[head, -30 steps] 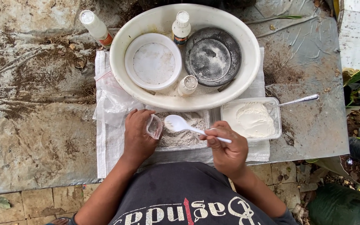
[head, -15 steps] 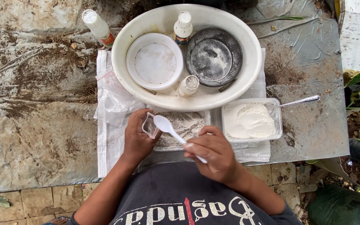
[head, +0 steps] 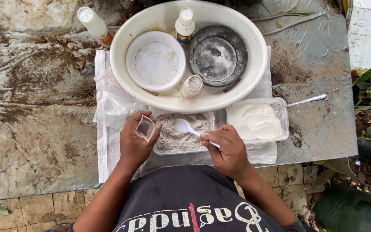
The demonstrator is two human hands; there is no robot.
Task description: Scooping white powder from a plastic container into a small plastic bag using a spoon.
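My left hand [head: 133, 142] holds a small clear plastic pouch [head: 144, 127] open at its top, just left of a clear tray of grey powder [head: 174, 136]. My right hand [head: 228, 151] grips the handle of a white plastic spoon [head: 185, 127], whose bowl rests over the grey powder. A second clear tray [head: 256, 121] to the right holds white powder, with a metal spoon [head: 308, 101] sticking out of it.
A large white basin [head: 159, 102] behind the trays holds a white bowl [head: 155, 61], a dark round lid [head: 217, 55] and two small white bottles [head: 184, 25]. Another bottle [head: 94, 24] lies at the far left. White sacking [head: 108, 141] covers a dirty grey slab.
The white spoon was at the mouth of the pouch half a second ago; it has moved right and down over the grey powder tray. My left hand still holds the pouch.
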